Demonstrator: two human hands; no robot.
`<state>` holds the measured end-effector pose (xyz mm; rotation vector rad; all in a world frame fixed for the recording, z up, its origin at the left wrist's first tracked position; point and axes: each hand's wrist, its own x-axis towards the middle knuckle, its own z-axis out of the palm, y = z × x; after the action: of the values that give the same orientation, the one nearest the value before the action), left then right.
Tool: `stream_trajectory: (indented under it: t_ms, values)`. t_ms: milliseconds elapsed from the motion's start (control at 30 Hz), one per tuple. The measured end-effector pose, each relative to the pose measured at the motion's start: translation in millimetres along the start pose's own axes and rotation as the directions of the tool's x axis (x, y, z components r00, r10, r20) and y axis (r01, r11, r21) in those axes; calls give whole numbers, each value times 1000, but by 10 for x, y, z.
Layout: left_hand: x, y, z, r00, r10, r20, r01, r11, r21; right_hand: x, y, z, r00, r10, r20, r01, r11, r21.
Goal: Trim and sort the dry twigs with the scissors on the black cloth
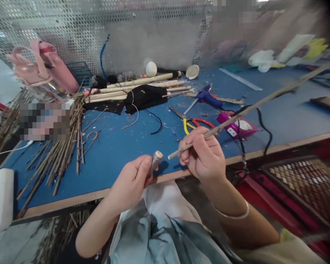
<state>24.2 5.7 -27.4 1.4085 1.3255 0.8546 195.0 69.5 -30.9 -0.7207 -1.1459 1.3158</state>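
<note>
My left hand (137, 176) is closed around a short, thick piece of wood (156, 157) whose pale cut end faces up; its lower part is hidden in my fingers. In my right hand (205, 154) I grip a long thin stick (253, 106) near its cut end. That end points at the short piece, with a small gap between them, and the stick's far part slants up to the right. Just beyond my right hand lie pliers with red handles (203, 122) and a tool with yellow handles (186, 126). A blue glue gun (209, 97) rests behind them.
Many thin twigs (66, 146) are piled at the left. Pale sticks and black cloth (145, 97) lie at the back, near pink bottles (57, 66). A purple power strip (236, 126) with a black cord sits right. The blue table (121, 143) ends at a wooden front edge.
</note>
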Motion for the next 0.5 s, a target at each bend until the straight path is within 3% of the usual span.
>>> stream_trajectory:
  t_ms: [100, 167, 267, 333, 433, 500]
  values:
    - [15, -33, 3, 999, -54, 2, 54, 994, -93, 151, -69, -22, 1000, 0, 9, 2, 976, -218]
    - [14, -36, 0, 997, -72, 15, 73, 988, -134, 305, -90, -50, 993, 69, 96, -18, 891, -453]
    - [-2, -30, 2, 998, -65, 6, 65, 981, -184, 514, -85, -67, 959, 189, 213, 45, 639, -768]
    - [-16, -33, 10, 999, -48, -23, 43, 983, -176, 597, -66, -50, 945, 227, 234, 114, 442, -890]
    - [-27, -46, 25, 998, -29, -58, 22, 992, -126, 642, -29, -7, 932, 259, 252, 205, 195, -959]
    - [-28, -54, 33, 998, -36, -54, 30, 994, -104, 643, -6, 18, 930, 274, 245, 228, 93, -969]
